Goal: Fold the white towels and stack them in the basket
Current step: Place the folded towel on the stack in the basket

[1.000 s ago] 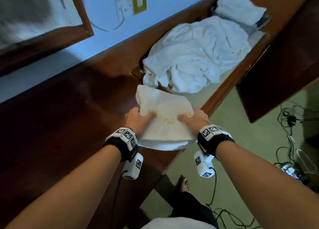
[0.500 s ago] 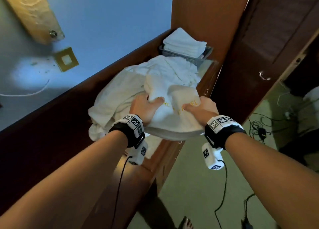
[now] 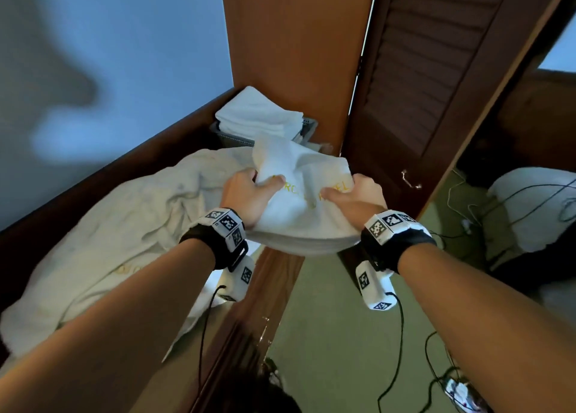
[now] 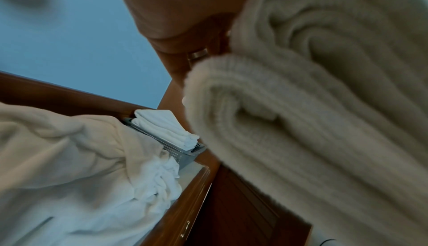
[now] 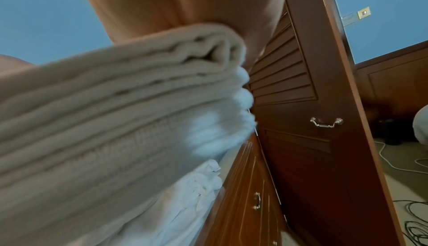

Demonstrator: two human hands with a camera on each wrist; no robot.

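Note:
A folded white towel [image 3: 304,207] with yellow lettering hangs in the air between both hands, above the counter's front edge. My left hand [image 3: 246,194] grips its left side, thumb on top. My right hand [image 3: 355,194] grips its right side the same way. The towel's stacked layers fill the left wrist view [image 4: 312,122] and the right wrist view [image 5: 115,112]. Just beyond it, a grey mesh basket [image 3: 307,126] stands at the far end of the counter, holding a stack of folded white towels [image 3: 258,113]. The basket [image 4: 178,151] and its stack [image 4: 164,127] also show in the left wrist view.
A heap of unfolded white towels [image 3: 124,225] covers the wooden counter [image 3: 268,275] to the left. A wooden cabinet side [image 3: 296,54] rises behind the basket, and a louvred door [image 3: 436,69] stands to the right. Cables [image 3: 399,350] lie on the green floor.
Both hands have lifted the folded towel off the counter and carried it over the heap toward the basket. The view has swung right along the counter.

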